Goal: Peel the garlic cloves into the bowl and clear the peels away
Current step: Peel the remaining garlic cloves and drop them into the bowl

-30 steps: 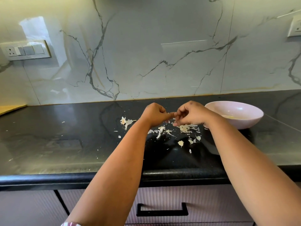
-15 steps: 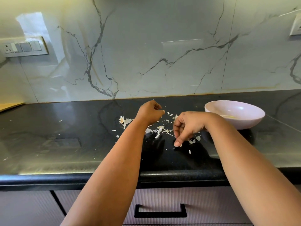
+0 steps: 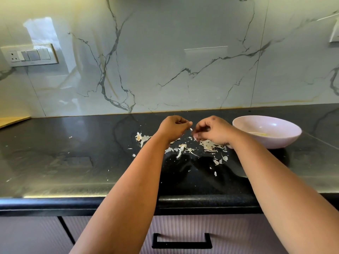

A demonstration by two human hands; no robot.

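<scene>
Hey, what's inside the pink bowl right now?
The bowl holds a little pale yellowish matter near its bottom, probably peeled garlic, too small to count. The near wall hides the rest of the floor. No peels show inside.

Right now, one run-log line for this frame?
left hand: curled, contents unclear | right hand: over garlic peels | pink bowl: right | peels uncleared
</scene>
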